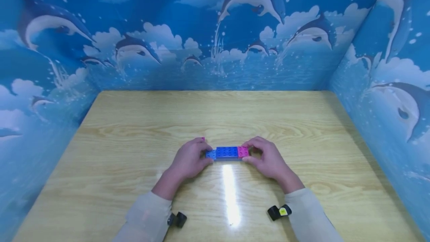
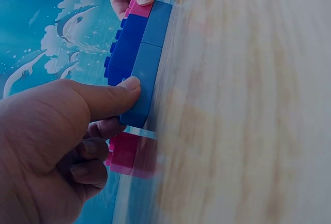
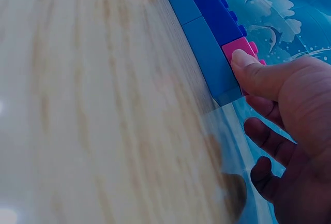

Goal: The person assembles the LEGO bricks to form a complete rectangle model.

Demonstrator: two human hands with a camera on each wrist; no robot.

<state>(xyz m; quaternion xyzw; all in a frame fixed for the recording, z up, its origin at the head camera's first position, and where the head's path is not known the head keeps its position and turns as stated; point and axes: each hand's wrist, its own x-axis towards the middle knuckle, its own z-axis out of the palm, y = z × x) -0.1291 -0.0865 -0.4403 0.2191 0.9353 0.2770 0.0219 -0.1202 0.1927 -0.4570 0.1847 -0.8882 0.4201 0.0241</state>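
Observation:
A row of toy building bricks lies on the table between both hands. Two light blue bricks (image 2: pixel 146 71) form the bottom layer, end to end. On top sit a dark blue brick (image 1: pixel 227 152) and, at the right end, a pink brick (image 1: pixel 243 152). My left hand (image 1: pixel 190 158) pinches the left end of the bottom layer between thumb and fingers. At the other end my right hand (image 1: pixel 267 156) pinches the assembled bricks, its thumb against the pink brick. A separate pink brick (image 2: pixel 124 153) stands beyond the left fingers, mostly hidden in the head view.
The wooden table (image 1: pixel 134 122) reflects a bright strip of light in front of the bricks. A blue dolphin-print curtain (image 1: pixel 188 29) borders its back and sides. Both wrists wear black straps with small devices (image 1: pixel 279 212).

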